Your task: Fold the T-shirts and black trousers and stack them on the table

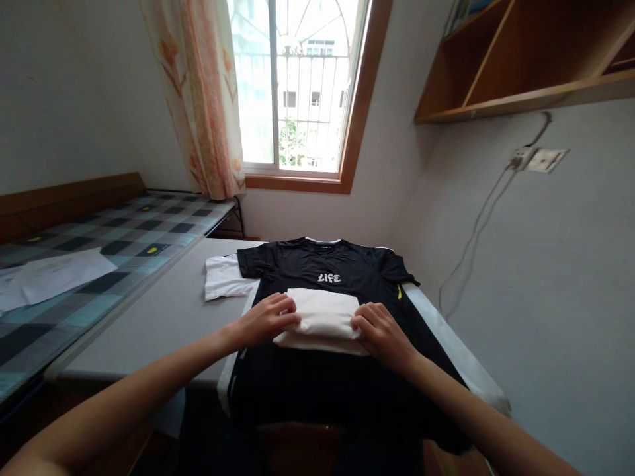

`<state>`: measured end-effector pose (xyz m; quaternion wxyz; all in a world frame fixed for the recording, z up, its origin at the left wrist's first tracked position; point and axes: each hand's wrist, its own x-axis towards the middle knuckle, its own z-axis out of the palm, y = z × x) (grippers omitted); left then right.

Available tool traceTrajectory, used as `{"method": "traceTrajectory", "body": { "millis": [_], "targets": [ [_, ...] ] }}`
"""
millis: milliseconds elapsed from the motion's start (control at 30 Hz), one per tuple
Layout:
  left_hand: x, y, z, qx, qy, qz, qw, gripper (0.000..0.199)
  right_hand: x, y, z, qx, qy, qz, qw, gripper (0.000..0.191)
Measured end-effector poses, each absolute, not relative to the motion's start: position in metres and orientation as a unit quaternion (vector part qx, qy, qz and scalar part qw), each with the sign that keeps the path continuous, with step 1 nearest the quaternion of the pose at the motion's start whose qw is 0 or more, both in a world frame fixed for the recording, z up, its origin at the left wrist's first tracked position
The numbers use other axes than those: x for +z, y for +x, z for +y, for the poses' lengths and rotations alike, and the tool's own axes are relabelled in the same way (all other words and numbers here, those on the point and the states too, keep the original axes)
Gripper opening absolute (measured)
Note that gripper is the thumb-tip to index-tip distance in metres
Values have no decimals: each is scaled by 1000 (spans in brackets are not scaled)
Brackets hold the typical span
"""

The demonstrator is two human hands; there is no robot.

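A folded white cloth bundle (325,312), perhaps a garment, lies in layers on the middle of a black T-shirt (322,383). My left hand (270,318) grips the bundle's left edge with bent fingers. At the right edge, my right hand (380,330) has its fingers curled onto the same cloth. The T-shirt is spread flat, collar toward the window, with pale lettering on its chest. Beneath it, a white garment (228,276) shows at the left sleeve and along both sides. The bundle's underside is hidden.
The grey-white table (163,317) extends to the left. Beside it is a bed with a checked cover (169,228), bearing paper sheets (69,274). A wall shelf (496,66) hangs at upper right, above a socket (546,159) with hanging cords. A curtained window (307,99) is ahead.
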<state>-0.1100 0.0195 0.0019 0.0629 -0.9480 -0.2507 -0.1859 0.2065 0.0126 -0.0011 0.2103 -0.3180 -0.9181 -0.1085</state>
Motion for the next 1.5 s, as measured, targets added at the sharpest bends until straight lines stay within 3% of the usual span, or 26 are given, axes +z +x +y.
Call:
{"method": "traceTrajectory", "body": {
  "millis": [167,300,467,600,833,1100,1200,1367,1500],
  "targets": [
    [2,-106,6,-113,-973,-202,22,21,-8,211,3,-100,-321,-932,137,19],
    [8,-106,1,-129,-964,-228,-38,21,4,211,-9,-31,-341,-930,135,11],
    [17,-84,19,-238,-900,-354,-82,27,26,176,4,11,-404,-882,241,27],
    [2,-52,36,-275,-864,-413,-83,31,16,133,29,70,-461,-825,321,36],
    [-36,-49,30,-158,-883,-440,-43,69,-32,133,27,38,-496,-855,149,70],
    [-39,-92,28,-109,-861,-492,-72,94,-42,183,0,16,-526,-843,108,71],
    [-38,-110,26,-125,-850,-501,-107,87,-41,196,-5,26,-524,-842,127,67],
    [-23,-117,24,-257,-787,-551,-104,50,-18,198,5,66,-591,-770,231,50],
    [-15,-113,31,-237,-748,-597,-169,40,-2,193,20,88,-679,-714,146,41]
  ]
}}
